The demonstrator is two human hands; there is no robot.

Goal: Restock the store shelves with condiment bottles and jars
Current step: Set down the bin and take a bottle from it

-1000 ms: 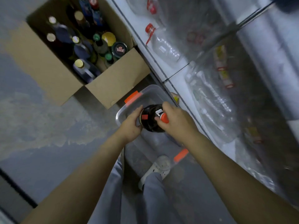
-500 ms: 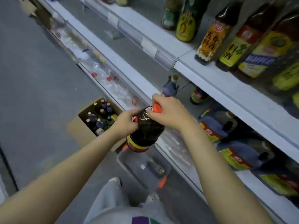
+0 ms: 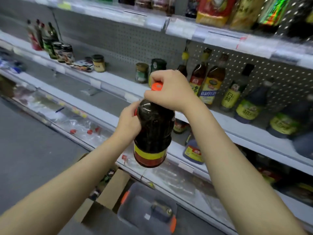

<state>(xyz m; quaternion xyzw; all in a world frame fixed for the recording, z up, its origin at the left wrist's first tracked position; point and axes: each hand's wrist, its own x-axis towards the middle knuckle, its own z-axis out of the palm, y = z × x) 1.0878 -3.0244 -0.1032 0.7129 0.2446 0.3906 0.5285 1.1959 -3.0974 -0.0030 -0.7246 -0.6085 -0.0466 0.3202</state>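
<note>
Before shelf, dark bottle clamped in left hand and right hand; cardboard box, plastic bin below.

I see dark bottle held near upright before shelves, both hands on it. Right hand grips neck just under orange cap; left hand holds shoulder on left side. Beyond right hand: green-labelled jar on shelf. Right of right hand: row of sauce bottles. Below hands, on floor: cardboard box, clear bin beside it.
</note>
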